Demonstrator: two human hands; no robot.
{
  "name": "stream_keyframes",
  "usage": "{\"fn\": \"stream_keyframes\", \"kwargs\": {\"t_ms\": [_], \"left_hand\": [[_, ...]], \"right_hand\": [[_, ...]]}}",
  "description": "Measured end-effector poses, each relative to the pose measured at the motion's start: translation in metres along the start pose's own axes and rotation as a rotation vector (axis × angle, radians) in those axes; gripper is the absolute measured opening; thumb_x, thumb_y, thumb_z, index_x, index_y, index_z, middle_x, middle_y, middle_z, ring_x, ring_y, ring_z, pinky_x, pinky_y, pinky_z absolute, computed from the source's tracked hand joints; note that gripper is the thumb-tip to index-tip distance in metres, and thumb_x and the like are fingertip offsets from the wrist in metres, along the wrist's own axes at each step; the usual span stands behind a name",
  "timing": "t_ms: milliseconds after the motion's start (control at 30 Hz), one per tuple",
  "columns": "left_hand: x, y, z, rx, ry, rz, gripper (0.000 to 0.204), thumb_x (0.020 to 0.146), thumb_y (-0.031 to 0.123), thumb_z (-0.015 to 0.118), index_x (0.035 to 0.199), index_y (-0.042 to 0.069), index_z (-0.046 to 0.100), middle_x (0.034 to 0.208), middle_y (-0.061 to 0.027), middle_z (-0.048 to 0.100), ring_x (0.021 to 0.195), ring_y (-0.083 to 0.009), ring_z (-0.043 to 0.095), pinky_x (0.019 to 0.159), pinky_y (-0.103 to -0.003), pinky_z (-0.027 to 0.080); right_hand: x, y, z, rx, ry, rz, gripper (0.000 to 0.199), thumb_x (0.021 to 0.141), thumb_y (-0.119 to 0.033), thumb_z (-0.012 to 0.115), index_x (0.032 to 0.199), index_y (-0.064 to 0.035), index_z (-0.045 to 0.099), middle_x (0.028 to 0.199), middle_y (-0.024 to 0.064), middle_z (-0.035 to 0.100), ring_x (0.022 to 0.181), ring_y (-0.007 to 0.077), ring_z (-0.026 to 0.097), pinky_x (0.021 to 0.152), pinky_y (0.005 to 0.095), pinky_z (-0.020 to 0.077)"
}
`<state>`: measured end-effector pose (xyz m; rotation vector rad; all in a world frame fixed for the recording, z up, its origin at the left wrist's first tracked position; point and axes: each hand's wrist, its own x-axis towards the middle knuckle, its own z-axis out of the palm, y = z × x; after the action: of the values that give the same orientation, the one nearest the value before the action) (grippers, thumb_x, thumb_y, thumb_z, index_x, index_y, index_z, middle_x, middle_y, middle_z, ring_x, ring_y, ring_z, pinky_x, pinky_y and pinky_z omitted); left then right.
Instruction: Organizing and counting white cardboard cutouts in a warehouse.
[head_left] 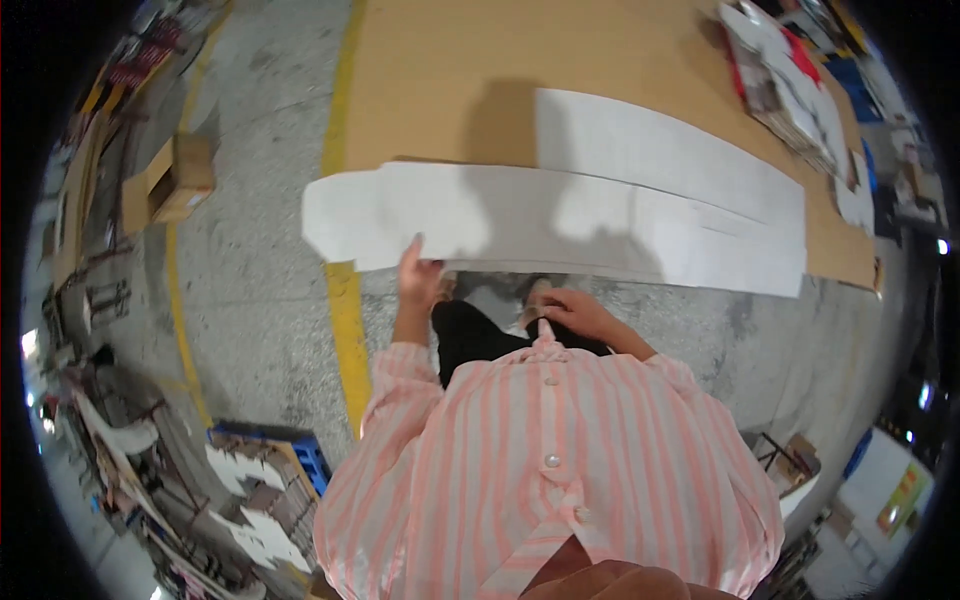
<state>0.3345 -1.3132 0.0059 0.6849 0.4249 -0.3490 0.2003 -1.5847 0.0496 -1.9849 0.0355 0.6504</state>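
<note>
A long, flat white cardboard sheet [420, 205] stretches across in front of me, its left end notched and angled. My left hand [415, 278] grips its near edge, one digit lying on top and the others at the rim. Partly behind it, a second white cardboard panel [650, 140] lies on the large brown cardboard surface [420, 80]. My right hand [578, 308] is close to my body, beside the knotted shirt hem and apart from the sheet. Its fingers are bent and pressed together; whether anything small is between them is hidden.
Stacked white and brown flattened cardboard [790, 90] stands at the far right. An open brown box [180, 180] sits on the concrete floor at left, past a yellow floor line [345, 340]. Behind me at left, cut cardboard pieces [265, 490] rest by a blue pallet [312, 462].
</note>
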Motion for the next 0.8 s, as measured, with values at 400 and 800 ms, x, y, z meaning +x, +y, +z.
{"fn": "stream_keyframes", "kwargs": {"t_ms": [400, 800], "left_hand": [[-0.016, -0.09, 0.027, -0.083, 0.121, -0.044, 0.026, 0.085, 0.021, 0.057, 0.105, 0.004, 0.055, 0.093, -0.0063, 0.061, 0.085, -0.0186, 0.059, 0.067, -0.027, 0.047], [-0.014, -0.109, 0.042, 0.856, 0.311, 0.582, 0.026, 0.082, 0.012, 0.061, 0.095, -0.011, 0.058, 0.094, -0.0149, 0.061, 0.083, -0.0225, 0.057, 0.076, -0.033, 0.044]], "right_hand": [[-0.038, 0.04, -0.078, 0.193, 0.215, -0.061, 0.024, 0.083, -0.019, 0.055, 0.098, -0.0006, 0.059, 0.089, 0.0123, 0.063, 0.082, 0.0185, 0.06, 0.071, 0.0309, 0.0466], [-0.042, 0.188, -0.2, -0.804, 1.104, 0.476, 0.057, 0.083, -0.044, 0.047, 0.126, -0.0085, 0.039, 0.131, 0.0143, 0.038, 0.121, 0.0354, 0.034, 0.094, 0.053, 0.0291]]}}
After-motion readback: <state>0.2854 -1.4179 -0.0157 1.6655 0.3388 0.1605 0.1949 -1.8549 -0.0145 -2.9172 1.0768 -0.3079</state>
